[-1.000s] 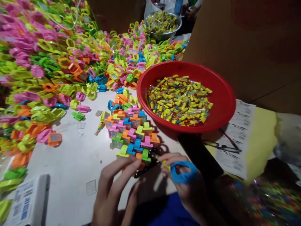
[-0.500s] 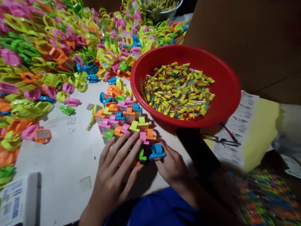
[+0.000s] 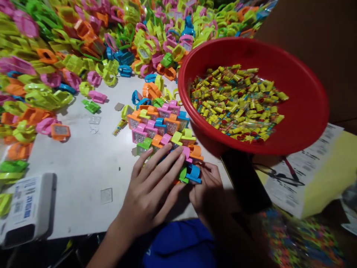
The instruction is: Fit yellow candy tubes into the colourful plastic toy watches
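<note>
- Expect the wide heap of glossy multicoloured plastic rings [image 3: 86, 29] to be light but loose, likely to slide if pushed; best lifted a few at a time.
- Judge the round red plastic basin [image 3: 301, 74] stiff and fairly light, heavier for the small yellow-wrapped clear tubes [image 3: 237, 108] inside; best taken by opposite sides of the rim.
- Find the tight block of multicoloured square-faced plastic pieces [image 3: 150, 128] on the white tabletop [image 3: 78, 163], just left of the basin. Treat as many light, rigid parts, not one solid: probably slippery, and apt to spread under sideways force. Best steadied from above with a broad, gentle palm.
- See the left hand [image 3: 150, 186] laid over the near end of the block, fingers long and slightly parted.
- See the right hand [image 3: 206, 182] drawn in narrow, fingers bent against the block's near right corner; cannot tell how firmly closed, with the fingertips partly hidden.
- Note the shiny blue plastic piece [image 3: 193, 173] at those fingers, beside a green one [image 3: 182, 175]. Likely feather-light, with a springy curved band; best pinched by the stiff flat edges, without squeezing the band.
</note>
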Demonstrator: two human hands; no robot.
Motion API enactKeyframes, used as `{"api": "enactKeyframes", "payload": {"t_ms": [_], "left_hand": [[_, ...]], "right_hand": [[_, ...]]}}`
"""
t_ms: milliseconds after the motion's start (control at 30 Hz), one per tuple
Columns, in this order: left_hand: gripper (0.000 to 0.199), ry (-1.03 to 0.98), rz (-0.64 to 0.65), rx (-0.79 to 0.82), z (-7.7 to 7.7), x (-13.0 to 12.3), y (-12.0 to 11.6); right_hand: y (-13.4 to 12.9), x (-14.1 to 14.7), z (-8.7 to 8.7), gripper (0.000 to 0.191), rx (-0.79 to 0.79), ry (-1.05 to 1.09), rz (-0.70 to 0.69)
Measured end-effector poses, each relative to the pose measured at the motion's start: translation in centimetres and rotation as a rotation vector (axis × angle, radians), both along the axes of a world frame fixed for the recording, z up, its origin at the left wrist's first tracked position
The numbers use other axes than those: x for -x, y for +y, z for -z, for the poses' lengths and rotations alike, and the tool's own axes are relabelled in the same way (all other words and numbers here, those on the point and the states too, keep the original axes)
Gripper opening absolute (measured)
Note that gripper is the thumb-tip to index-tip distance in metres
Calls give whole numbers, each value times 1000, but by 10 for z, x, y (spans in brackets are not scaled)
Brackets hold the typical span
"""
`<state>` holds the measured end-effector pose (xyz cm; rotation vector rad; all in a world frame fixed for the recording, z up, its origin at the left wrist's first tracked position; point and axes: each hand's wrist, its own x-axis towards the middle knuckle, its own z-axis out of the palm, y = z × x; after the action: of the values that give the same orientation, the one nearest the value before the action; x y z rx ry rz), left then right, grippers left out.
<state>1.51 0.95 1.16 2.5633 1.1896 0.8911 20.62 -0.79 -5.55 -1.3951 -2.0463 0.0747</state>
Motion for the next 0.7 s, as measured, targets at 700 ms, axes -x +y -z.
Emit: {"api": "enactKeyframes", "payload": {"t_ms": [700], "left_hand": [[49,-105,2,-16,2,7,-6]], "right_hand": [[2,-15,-1,25,-126,-78,-78]]}}
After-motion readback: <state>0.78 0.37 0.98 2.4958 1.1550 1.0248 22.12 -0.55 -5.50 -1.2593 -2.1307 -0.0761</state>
